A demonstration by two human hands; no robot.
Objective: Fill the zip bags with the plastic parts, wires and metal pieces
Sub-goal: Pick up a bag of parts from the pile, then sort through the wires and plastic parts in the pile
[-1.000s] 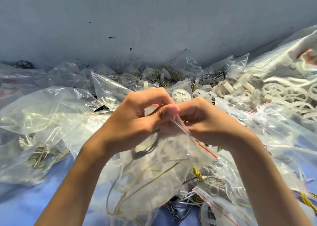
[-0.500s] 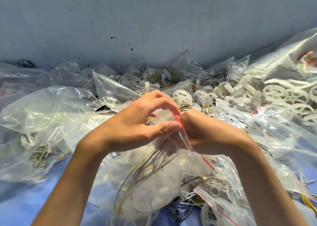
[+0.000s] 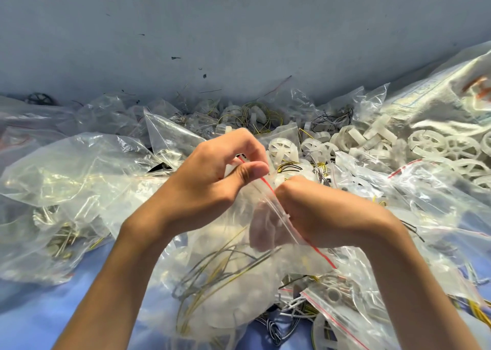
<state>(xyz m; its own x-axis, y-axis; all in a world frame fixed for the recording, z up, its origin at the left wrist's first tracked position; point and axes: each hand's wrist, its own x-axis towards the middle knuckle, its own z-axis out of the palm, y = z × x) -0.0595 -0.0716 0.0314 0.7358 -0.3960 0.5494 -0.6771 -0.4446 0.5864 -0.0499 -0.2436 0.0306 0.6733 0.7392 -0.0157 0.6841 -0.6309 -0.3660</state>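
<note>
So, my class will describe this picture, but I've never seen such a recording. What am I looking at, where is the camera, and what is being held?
No machine here: these are a person's two bare hands. The camera sits on that person's head, looking forward and down, so both arms enter from below. The left hand and right hand grip the red-striped top of a clear zip bag holding thin wires and white plastic parts. Around it, on a blue surface, lie many more clear bags, a heap of loose white plastic wheels and coils of wire.
</note>
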